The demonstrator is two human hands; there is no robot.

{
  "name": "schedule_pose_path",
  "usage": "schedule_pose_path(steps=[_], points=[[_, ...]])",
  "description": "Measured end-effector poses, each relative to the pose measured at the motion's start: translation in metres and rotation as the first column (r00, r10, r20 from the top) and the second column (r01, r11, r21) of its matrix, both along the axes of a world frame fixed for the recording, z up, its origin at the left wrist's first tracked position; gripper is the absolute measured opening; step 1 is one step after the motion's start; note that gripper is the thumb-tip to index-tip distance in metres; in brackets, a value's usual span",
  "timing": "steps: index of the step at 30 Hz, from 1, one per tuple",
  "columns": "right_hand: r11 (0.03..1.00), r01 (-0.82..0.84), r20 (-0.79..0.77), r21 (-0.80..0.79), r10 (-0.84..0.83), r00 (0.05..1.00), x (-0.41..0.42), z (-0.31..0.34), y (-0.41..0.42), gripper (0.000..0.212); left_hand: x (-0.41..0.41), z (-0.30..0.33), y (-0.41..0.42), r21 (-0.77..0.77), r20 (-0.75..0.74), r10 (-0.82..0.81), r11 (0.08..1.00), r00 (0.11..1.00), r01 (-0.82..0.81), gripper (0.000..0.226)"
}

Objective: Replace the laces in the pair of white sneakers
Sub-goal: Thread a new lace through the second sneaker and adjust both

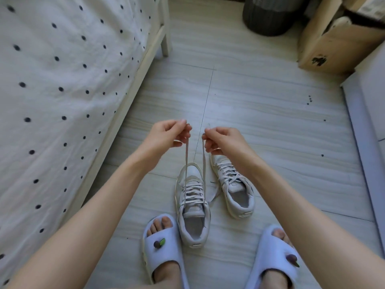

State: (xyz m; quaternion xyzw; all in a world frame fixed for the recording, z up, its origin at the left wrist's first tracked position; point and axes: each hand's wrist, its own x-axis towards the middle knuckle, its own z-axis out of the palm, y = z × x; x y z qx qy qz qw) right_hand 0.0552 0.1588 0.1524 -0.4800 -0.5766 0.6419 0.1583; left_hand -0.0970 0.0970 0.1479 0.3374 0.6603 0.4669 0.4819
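Two white sneakers stand on the pale floor between my feet. The left sneaker (192, 207) is laced through its eyelets, and both ends of its lace (186, 161) run straight up from it. My left hand (166, 135) pinches one lace end and my right hand (221, 140) pinches the other, both held taut above the shoe. The right sneaker (233, 188) sits just beyond and to the right, partly behind my right forearm. It is laced, and loose lace ends trail on the floor between the two shoes.
A bed (62, 101) with a dotted white sheet fills the left side. A dark bin (268, 15) and a cardboard box (337, 38) stand at the far right. A white panel (366, 126) runs along the right edge. My feet wear pale slippers (161, 247).
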Motion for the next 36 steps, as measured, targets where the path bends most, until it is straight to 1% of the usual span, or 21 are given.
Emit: schedule_pose_path(steps=[1,2,3,4,6,8,10,11,13,15,17,19,20,21,23,24,26,28,30,33,36], points=[[1.0,0.008,-0.038,-0.002,-0.008,0.999,-0.001,-0.001,0.003,0.021,-0.002,-0.007,0.003,0.006,0.041,0.041,0.999,0.998,-0.041,0.018],[1.0,0.008,-0.069,-0.016,-0.01,0.998,-0.001,-0.004,0.006,0.019,-0.005,-0.015,0.004,0.004,0.047,0.073,0.997,0.996,-0.073,0.016],[1.0,0.004,-0.074,-0.028,-0.006,0.997,0.0,-0.009,0.008,0.019,-0.007,-0.027,0.004,-0.013,0.021,0.094,0.996,0.995,-0.094,0.018],[1.0,-0.003,-0.044,-0.03,0.002,0.999,0.002,-0.017,0.009,0.02,-0.008,-0.039,0.001,-0.048,-0.019,0.099,0.994,0.995,-0.099,0.02],[1.0,-0.024,0.111,-0.019,0.026,0.993,0.01,-0.042,0.004,0.025,-0.007,-0.066,-0.011,-0.173,-0.089,0.051,0.983,0.995,-0.066,0.024],[0.997,-0.047,0.262,-0.067,0.063,0.963,0.02,-0.073,-0.01,0.025,0.0,-0.094,-0.03,-0.327,-0.117,-0.05,0.945,0.992,0.009,0.023],[0.985,-0.115,0.357,-0.13,0.154,0.921,0.029,-0.102,-0.031,0.021,0.008,-0.12,-0.05,-0.434,-0.146,-0.158,0.897,0.977,0.081,0.015],[0.977,-0.177,0.405,-0.121,0.211,0.889,0.032,-0.114,-0.041,0.019,0.012,-0.132,-0.058,-0.464,-0.176,-0.23,0.877,0.957,0.125,0.013],[0.959,-0.277,0.482,-0.056,0.269,0.834,0.034,-0.133,-0.057,0.021,0.021,-0.15,-0.069,-0.496,-0.252,-0.357,0.846,0.899,0.197,0.022],[0.96,-0.279,0.506,-0.011,0.246,0.827,0.033,-0.145,-0.069,0.029,0.032,-0.162,-0.074,-0.491,-0.332,-0.409,0.844,0.85,0.215,0.033],[0.978,-0.207,0.51,-0.023,0.19,0.839,0.03,-0.155,-0.076,0.04,0.041,-0.17,-0.075,-0.458,-0.391,-0.374,0.872,0.841,0.175,0.032],[0.987,-0.163,0.541,-0.001,0.138,0.83,0.027,-0.164,-0.079,0.043,0.046,-0.177,-0.075,-0.43,-0.426,-0.31,0.896,0.85,0.111,0.019],[0.982,-0.184,0.561,0.038,0.131,0.817,0.026,-0.168,-0.079,0.04,0.047,-0.18,-0.074,-0.426,-0.42,-0.267,0.902,0.867,0.072,0.011],[0.973,-0.215,0.571,0.087,0.128,0.811,0.025,-0.171,-0.079,0.036,0.047,-0.182,-0.074,-0.421,-0.376,-0.202,0.907,0.904,0.027,0.003],[0.959,-0.238,0.543,0.152,0.12,0.831,0.025,-0.178,-0.079,0.027,0.045,-0.183,-0.073,-0.425,-0.188,-0.041,0.904,0.981,-0.043,0.008],[0.958,-0.235,0.513,0.163,0.121,0.85,0.025,-0.181,-0.078,0.023,0.042,-0.182,-0.072,-0.429,-0.09,0.023,0.901,0.996,-0.06,0.013],[0.955,-0.235,0.467,0.178,0.129,0.875,0.023,-0.185,-0.077,0.017,0.03,-0.176,-0.069,-0.423,-0.003,0.048,0.905,0.999,-0.045,0.018],[0.947,-0.257,0.461,0.194,0.143,0.876,0.018,-0.186,-0.074,0.013,0.016,-0.169,-0.063,-0.368,0.038,0.062,0.929,0.997,-0.043,0.018],[0.939,-0.283,0.444,0.197,0.172,0.88,0.011,-0.185,-0.07,0.02,0.002,-0.162,-0.051,-0.307,0.049,0.071,0.95,0.996,-0.053,0.016],[0.908,-0.381,0.432,0.176,0.277,0.858,-0.002,-0.184,-0.067,0.021,-0.012,-0.149,-0.028,-0.234,0.032,0.032,0.972,0.999,-0.023,0.014],[0.877,-0.45,0.359,0.17,0.37,0.857,-0.008,-0.179,-0.067,0.019,-0.019,-0.145,-0.01,-0.174,0.019,0.014,0.985,1.0,-0.01,0.012]])
